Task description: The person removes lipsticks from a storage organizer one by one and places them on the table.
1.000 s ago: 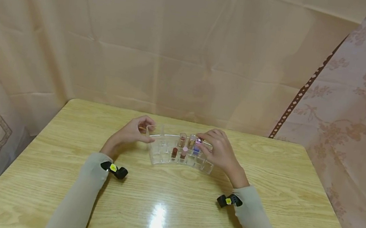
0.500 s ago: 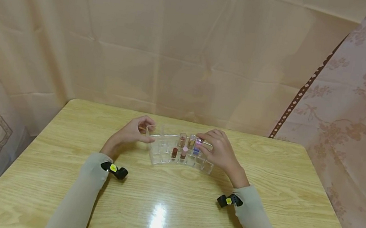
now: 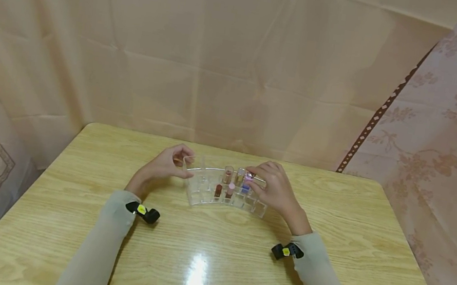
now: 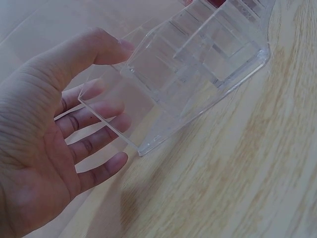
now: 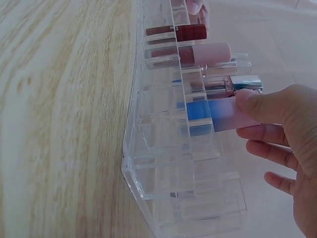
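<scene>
A clear, curved, stepped lipstick organizer (image 3: 201, 202) sits on the wooden table. My left hand (image 3: 165, 162) holds its left end, thumb at the front edge and fingers spread behind the clear side wall (image 4: 116, 106). With thumb and forefinger, my right hand (image 3: 276, 189) pinches the pink upper part of a pink-and-blue lipstick tube (image 5: 228, 113). That tube's blue end stands in a back compartment. Beside it is a silver-capped lipstick (image 5: 246, 83), and farther left a clear-capped one (image 3: 228, 175). A dark red lip tube (image 3: 218, 191) and a pink-capped one (image 3: 230, 189) stand in front.
Bare wooden tabletop (image 3: 157, 260) extends in front of the organizer and to both sides. A beige curtain (image 3: 230, 74) hangs behind the table, and a floral cloth (image 3: 450, 171) hangs at the right. Black wrist cameras sit on both sleeves.
The pink-and-blue tube shifts slightly in my right fingers, with a little less of its blue part showing. My left hand and the organizer stay in place.
</scene>
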Demonstrator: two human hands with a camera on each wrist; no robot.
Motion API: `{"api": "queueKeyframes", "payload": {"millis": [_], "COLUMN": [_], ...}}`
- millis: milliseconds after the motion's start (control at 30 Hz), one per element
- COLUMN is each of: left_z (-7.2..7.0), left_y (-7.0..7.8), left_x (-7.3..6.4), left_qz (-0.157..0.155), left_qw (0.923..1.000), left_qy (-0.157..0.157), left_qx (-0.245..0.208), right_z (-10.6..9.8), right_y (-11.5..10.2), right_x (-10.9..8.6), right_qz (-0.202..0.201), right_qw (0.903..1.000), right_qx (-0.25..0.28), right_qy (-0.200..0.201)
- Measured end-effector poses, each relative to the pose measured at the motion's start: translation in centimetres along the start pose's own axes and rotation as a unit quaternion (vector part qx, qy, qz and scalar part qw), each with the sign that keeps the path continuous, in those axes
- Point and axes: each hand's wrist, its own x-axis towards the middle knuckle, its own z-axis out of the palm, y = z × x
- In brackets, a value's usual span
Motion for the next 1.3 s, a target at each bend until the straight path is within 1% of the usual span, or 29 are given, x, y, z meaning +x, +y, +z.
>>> {"api": "queueKeyframes", "payload": {"millis": [300,467,700,900,1067,1300], "left_z": [0.22,0.22,0.09,0.05,0.09,-0.04], "left_y": [-0.21,-0.08,0.25,0.2,-0.01,0.04], "left_x": [-0.29,-0.49,-0.4,-0.22,-0.05,-0.1], "left_qz": [0.005,0.005,0.01,-0.001,0.005,0.007], "left_qw": [0.9999,0.9999,0.9998,0.9999,0.9997,0.9997], "left_qy": [0.002,0.003,0.007,0.007,0.004,0.002], "left_qx": [0.011,0.015,0.017,0.012,0.023,0.023], "right_z": [0.12,-0.04,-0.19,-0.23,-0.29,-0.48], "right_y": [0.04,-0.04,0.02,0.01,-0.04,-0.18], "right_x": [-0.23,-0.12,0.15,0.17,0.06,0.14], "right_qz": [0.006,0.004,-0.003,0.0,0.007,0.011], "right_qw": [1.0,0.9999,0.9999,1.0,0.9999,0.9999], "right_qx": [0.007,0.011,0.006,0.008,0.009,0.009], "right_qy": [-0.002,0.001,0.008,0.004,-0.001,-0.003]}}
